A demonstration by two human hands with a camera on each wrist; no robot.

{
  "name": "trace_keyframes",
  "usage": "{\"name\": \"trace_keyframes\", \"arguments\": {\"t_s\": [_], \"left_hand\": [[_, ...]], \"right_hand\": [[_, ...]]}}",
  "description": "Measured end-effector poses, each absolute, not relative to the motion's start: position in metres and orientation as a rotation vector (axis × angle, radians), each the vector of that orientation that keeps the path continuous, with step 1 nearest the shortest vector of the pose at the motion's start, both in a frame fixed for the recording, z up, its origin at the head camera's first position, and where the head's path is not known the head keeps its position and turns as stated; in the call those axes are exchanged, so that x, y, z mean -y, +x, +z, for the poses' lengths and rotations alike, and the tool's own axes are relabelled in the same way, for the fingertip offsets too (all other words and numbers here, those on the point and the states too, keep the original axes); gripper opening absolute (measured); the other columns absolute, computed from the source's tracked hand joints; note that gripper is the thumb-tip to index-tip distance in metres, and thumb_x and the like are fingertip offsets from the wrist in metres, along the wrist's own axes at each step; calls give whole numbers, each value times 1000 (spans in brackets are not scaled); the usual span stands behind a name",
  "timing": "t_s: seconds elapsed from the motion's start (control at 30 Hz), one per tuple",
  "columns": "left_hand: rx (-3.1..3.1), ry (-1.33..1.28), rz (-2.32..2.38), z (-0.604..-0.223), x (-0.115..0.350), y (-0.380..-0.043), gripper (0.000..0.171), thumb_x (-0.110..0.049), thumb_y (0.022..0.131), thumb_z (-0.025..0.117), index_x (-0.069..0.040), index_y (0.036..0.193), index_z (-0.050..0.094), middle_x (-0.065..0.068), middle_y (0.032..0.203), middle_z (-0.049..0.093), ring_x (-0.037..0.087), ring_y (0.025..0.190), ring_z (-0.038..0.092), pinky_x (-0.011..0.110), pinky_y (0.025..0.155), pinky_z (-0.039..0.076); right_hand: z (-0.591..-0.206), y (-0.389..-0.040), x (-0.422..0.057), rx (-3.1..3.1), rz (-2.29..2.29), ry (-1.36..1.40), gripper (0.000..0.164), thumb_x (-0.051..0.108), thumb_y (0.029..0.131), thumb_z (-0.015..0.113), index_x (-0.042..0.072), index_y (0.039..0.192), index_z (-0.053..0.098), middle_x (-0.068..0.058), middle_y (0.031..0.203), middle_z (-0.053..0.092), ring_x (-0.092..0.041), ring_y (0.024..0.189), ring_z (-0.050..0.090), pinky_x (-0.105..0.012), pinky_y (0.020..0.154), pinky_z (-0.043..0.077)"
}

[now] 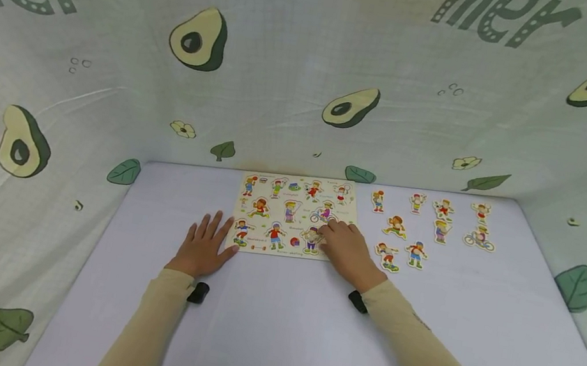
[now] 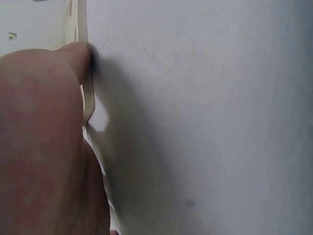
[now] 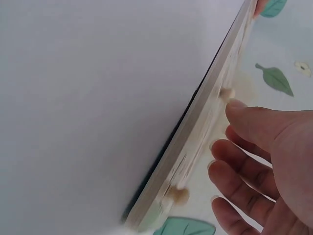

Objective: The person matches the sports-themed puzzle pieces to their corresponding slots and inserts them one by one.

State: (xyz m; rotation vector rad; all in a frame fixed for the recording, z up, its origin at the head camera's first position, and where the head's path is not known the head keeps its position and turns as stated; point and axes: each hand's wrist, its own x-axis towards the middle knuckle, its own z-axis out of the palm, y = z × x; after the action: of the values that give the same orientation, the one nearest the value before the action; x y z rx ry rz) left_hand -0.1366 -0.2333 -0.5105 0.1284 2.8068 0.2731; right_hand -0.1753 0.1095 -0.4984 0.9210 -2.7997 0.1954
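Note:
A pale wooden puzzle board [image 1: 293, 217] printed with sporty children lies at the far side of the table. My left hand [image 1: 203, 245] rests flat with fingers spread by its left end, thumb at the lower left corner. In the left wrist view the thumb [image 2: 76, 58] lies along the board's edge. My right hand [image 1: 346, 248] hovers over the board's lower right, fingers loosely bent beside a child-shaped piece [image 1: 311, 240]. In the right wrist view the thumb tip sits right at a small wooden knob [image 3: 226, 93]; the other fingers curve apart from it.
Several loose child-shaped pieces lie right of the board, including a cyclist [image 1: 480, 238], a runner [image 1: 395, 227] and a skateboarder [image 1: 387, 257]. A second knob [image 3: 179, 195] shows near the board's end. An avocado-print cloth [image 1: 281, 45] hangs behind the white table [image 1: 268, 334].

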Motion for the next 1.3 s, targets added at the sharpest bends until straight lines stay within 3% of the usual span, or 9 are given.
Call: {"name": "trace_keyframes", "arguments": {"t_s": [0.3,0.47,0.93,1.3], "left_hand": [[-2815,121,293,-508,234,-133,79,-48,109,51,-10,170,18,22,177,4,48,162,1,64,129,3],[-2808,122,287,-510,235,-134,79,-48,109,50,-11,171,17,21,177,3,47,162,0,64,129,3],[-2825,147,312,-520,238,-135,80,-50,109,50,-11,170,18,22,177,3,48,162,1,65,129,4],[-2823,162,313,-519,237,-137,80,-51,109,48,-11,171,16,21,177,2,47,162,0,65,129,3]], "right_hand": [[-491,-166,-155,2846,329,753,30,9,89,86,3,117,74,-9,110,70,-29,101,68,-46,90,54],[-489,-164,-182,2870,331,661,30,8,90,85,2,117,74,-12,111,71,-32,107,69,-52,96,54],[-497,-157,-245,2898,340,530,32,7,91,82,-3,120,72,-19,115,69,-42,109,66,-59,94,51],[-500,-153,-277,2838,323,521,28,4,86,85,-1,111,73,-17,103,70,-40,100,68,-58,82,51]]}}
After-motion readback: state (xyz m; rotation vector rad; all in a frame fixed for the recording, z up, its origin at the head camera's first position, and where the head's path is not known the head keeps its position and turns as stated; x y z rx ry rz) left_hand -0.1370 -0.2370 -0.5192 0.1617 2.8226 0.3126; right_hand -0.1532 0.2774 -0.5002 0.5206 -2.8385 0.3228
